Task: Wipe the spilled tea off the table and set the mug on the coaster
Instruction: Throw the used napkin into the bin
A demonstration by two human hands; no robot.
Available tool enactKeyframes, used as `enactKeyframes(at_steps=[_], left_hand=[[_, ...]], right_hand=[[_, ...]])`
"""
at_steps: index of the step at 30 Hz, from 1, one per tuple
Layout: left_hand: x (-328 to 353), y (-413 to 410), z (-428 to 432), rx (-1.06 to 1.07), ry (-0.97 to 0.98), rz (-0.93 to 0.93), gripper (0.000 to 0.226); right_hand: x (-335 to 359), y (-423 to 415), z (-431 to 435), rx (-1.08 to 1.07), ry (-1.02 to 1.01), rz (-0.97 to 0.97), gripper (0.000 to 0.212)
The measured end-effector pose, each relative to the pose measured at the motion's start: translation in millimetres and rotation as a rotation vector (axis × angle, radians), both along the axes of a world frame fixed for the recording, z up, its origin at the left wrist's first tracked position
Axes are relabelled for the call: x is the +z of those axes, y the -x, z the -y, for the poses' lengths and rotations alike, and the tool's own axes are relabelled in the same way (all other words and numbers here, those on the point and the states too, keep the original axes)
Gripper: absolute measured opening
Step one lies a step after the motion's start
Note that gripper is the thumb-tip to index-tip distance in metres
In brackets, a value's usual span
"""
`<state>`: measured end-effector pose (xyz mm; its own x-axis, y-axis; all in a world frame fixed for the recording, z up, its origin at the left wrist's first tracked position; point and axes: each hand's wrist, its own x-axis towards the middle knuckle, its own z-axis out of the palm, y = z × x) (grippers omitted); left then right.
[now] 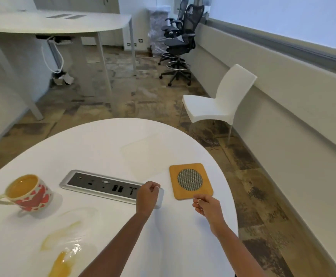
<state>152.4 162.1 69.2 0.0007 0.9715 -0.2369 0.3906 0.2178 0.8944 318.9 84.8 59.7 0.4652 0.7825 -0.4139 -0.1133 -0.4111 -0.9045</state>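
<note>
Just left of the coaster (pixel 191 180), the left hand (pixel 147 196) is curled; at its near edge, the right hand (pixel 207 205) is pinched. Whether either holds anything is unclear. Mug (pixel 28 193) and spill (pixel 62 260) sit far left.

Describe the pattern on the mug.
The mug is cream with red hearts around its side; the head view shows it best.

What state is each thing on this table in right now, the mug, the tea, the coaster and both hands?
Mug: standing on its base, tea inside, not on the coaster.
Spilled tea: unwiped, pooled on the table.
Coaster: lying flat, nothing on it.
Left hand: fingers curled; whether it holds anything is unclear.
Right hand: fingers curled at the coaster's near edge; contents unclear.
</note>
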Motion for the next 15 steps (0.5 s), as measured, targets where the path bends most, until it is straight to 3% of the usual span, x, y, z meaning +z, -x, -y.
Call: enactKeyframes(at_steps=[8, 11, 15], left_hand=[[-37, 70, -56, -0.062, -0.171, -0.319, 0.027], [-52, 83, -73, -0.237, -0.324, -0.603, 0.033], [-65, 92, -91, -0.388, -0.381, -0.773, 0.034]], right_hand=[[-22, 78, -87, 0.42, -0.051, 0.712, 0.022], [-31, 100, -118, 0.575, -0.042, 0.863, 0.029], [-43, 115, -153, 0.726, 0.046, 1.017, 0.042]])
